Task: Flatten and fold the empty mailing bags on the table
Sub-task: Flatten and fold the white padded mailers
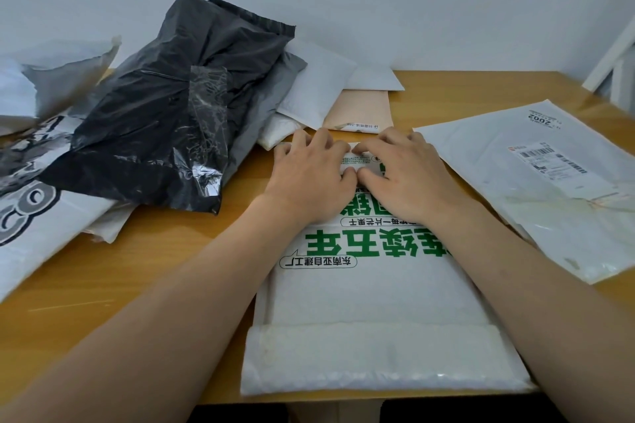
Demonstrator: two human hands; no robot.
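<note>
Head view: left hand [311, 175] and right hand [402, 175], each grip open with fingers spread, press side by side on the far end of the white padded mailing bag [374, 288] lying on the surface [137, 285], evidently flattening it.

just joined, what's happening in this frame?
A person is working on a white padded mailer with green print, lying flat on the wooden table. The left hand and the right hand press side by side on its far end. Not folded yet. A crumpled black bag and other mailers lie to the left, and a flat white bag with a shipping label to the right.
</note>
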